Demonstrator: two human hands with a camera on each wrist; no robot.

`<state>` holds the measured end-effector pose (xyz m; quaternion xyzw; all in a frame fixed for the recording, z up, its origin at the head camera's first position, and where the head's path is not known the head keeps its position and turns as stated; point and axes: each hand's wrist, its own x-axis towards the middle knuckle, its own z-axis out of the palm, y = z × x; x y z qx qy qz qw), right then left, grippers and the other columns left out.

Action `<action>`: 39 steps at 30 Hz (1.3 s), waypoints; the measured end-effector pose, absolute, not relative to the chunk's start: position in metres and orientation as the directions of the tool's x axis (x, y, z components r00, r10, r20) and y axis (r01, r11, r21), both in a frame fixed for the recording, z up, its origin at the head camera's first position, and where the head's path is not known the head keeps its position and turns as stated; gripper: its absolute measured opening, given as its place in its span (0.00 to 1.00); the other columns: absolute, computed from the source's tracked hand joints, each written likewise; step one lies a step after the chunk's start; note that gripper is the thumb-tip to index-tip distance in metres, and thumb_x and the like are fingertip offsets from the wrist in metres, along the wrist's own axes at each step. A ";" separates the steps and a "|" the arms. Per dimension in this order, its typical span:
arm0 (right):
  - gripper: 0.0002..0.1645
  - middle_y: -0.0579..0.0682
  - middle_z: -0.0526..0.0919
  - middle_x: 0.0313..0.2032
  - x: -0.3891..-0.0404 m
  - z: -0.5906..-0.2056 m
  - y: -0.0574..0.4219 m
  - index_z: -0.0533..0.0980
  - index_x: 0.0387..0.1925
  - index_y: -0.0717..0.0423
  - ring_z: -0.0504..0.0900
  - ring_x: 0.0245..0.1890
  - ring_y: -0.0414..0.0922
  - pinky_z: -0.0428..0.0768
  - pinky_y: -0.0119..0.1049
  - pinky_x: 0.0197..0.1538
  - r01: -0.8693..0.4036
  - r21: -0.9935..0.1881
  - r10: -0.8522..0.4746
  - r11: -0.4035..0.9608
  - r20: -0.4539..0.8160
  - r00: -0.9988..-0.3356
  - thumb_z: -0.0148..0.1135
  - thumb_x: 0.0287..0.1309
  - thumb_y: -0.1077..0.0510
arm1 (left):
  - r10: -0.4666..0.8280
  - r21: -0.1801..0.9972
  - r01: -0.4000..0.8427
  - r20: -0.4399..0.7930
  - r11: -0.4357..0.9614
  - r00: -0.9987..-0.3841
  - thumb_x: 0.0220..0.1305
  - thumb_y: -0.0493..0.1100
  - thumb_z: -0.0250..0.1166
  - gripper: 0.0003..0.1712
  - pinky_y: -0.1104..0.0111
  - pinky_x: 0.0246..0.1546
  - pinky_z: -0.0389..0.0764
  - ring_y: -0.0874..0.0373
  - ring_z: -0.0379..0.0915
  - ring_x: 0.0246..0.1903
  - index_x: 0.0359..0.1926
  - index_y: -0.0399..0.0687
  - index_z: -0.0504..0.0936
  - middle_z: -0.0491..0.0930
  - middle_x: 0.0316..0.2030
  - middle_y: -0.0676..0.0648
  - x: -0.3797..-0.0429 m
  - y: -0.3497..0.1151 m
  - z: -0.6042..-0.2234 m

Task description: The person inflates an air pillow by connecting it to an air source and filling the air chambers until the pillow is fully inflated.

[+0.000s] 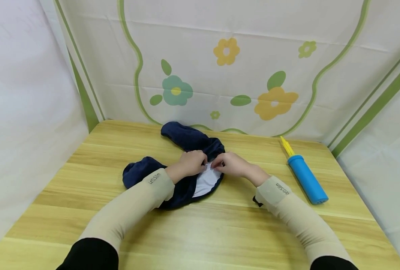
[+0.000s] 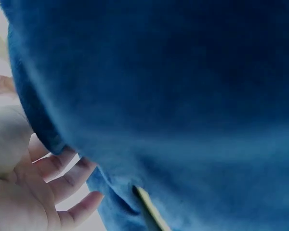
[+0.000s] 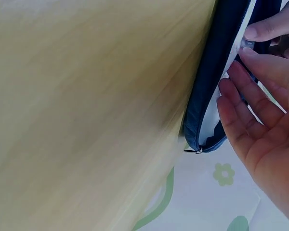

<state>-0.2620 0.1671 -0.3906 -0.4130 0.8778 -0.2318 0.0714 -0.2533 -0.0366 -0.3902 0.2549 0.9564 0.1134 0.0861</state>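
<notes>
Left hand (image 1: 190, 164) and right hand (image 1: 234, 165) both pinch at a small clear nub (image 3: 247, 44) by the white lining (image 1: 204, 185) of an unzipped navy plush piece (image 1: 186, 137), frame centre. Beige sleeves (image 1: 127, 208): I read "Let's Slim" on both cuffs, inverted on the right. Blue pump (image 1: 307, 179), yellow nozzle (image 1: 287, 146), lies right of frame on the wood-grain table (image 1: 220, 236).

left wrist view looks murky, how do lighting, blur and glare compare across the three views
Left wrist view: bluish cast, with navy fabric filling most of the frame, soft and short on detail; head view: brighter and mostly clear, a pale sheen on the near middle of the table; right wrist view: hazy, wood grain soft, a darker shadow beside the fabric's edge.
</notes>
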 end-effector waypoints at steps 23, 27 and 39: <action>0.09 0.51 0.89 0.40 -0.252 -0.379 0.157 0.87 0.43 0.61 0.85 0.37 0.45 0.83 0.38 0.39 -0.777 -0.439 -0.684 0.451 0.390 -0.617 0.71 0.61 0.68 | 0.538 0.459 0.440 -0.103 0.772 -0.836 0.73 0.45 0.66 0.10 0.58 0.51 0.78 0.52 0.79 0.48 0.50 0.47 0.84 0.82 0.51 0.47 -0.254 -0.059 -0.362; 0.10 0.53 0.89 0.40 -0.251 -0.381 0.154 0.87 0.42 0.61 0.86 0.37 0.47 0.83 0.38 0.40 -0.808 -0.391 -0.697 0.441 0.418 -0.582 0.72 0.58 0.69 | 0.537 0.458 0.431 -0.129 0.778 -0.834 0.73 0.46 0.66 0.12 0.57 0.52 0.78 0.52 0.78 0.49 0.51 0.47 0.84 0.82 0.51 0.47 -0.253 -0.057 -0.366; 0.09 0.52 0.89 0.40 -0.255 -0.386 0.146 0.87 0.41 0.59 0.87 0.42 0.47 0.83 0.41 0.47 -0.847 -0.300 -0.770 0.439 0.360 -0.526 0.73 0.58 0.68 | 0.527 0.436 0.417 -0.169 0.798 -0.833 0.71 0.47 0.69 0.13 0.56 0.51 0.77 0.53 0.78 0.46 0.51 0.47 0.85 0.83 0.48 0.48 -0.252 -0.051 -0.370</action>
